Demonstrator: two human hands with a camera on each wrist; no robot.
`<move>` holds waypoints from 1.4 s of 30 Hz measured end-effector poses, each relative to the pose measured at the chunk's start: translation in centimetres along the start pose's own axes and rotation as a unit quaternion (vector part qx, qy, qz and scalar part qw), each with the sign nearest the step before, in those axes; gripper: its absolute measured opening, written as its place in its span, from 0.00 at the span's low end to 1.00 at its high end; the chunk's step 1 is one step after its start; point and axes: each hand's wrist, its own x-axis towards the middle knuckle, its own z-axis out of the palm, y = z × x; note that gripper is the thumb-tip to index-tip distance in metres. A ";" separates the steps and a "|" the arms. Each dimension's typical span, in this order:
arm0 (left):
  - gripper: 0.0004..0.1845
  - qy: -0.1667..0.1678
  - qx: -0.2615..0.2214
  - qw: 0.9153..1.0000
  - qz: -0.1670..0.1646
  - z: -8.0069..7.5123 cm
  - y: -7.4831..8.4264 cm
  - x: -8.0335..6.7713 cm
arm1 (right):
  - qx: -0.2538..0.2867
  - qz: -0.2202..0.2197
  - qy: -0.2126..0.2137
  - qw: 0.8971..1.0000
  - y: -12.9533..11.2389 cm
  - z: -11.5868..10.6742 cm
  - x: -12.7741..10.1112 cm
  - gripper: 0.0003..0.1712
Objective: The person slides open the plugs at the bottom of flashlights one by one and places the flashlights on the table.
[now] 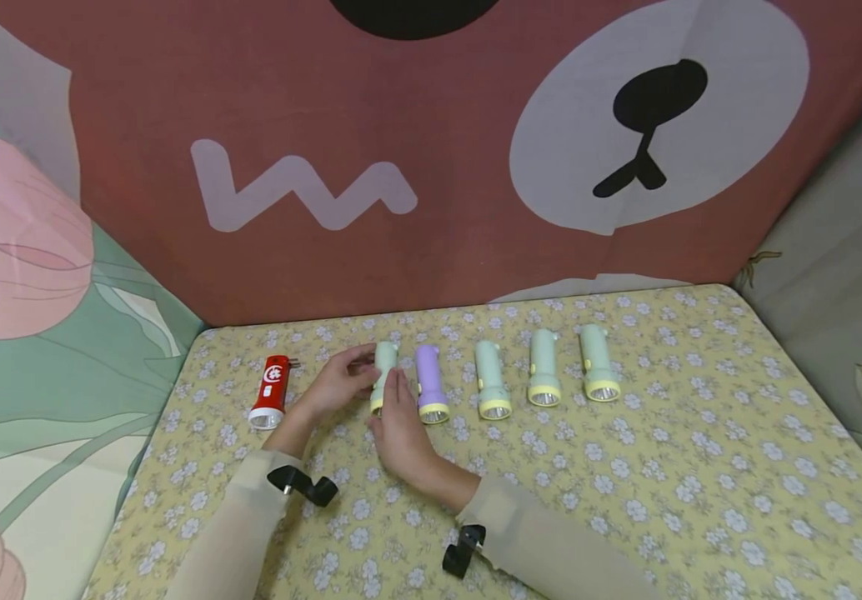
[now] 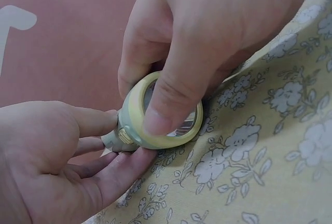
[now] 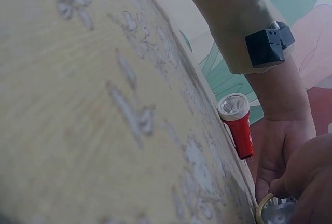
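Observation:
A pale green flashlight with a yellow lens ring lies on the floral tablecloth, held by both hands. My left hand pinches its body from the left. My right hand grips the lens end. In the left wrist view the right hand's thumb lies across the yellow rim of the flashlight, and the left hand's fingers curl round the body behind it. The right wrist view shows the lens rim at the bottom edge, under my right hand.
A red flashlight lies left of the hands. To the right lie a purple one and three more green ones, in a row. The yellow floral table is backed by a fabric wall. Black cameras sit on both wrists.

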 end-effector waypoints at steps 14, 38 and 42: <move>0.30 0.000 -0.034 0.999 -0.019 -0.3 -0.1 -0.1 | -0.008 -0.007 0.009 1.000 0.1 -0.1 0.0 0.42; 0.31 0.002 -0.053 0.999 -0.006 -1.2 0.1 -1.6 | 0.003 -0.057 0.056 0.997 -0.3 -0.4 -0.4 0.41; 0.30 0.004 -0.051 0.999 -0.012 -1.5 0.9 -2.3 | 0.001 -0.058 0.058 0.997 -0.7 -0.8 -0.2 0.42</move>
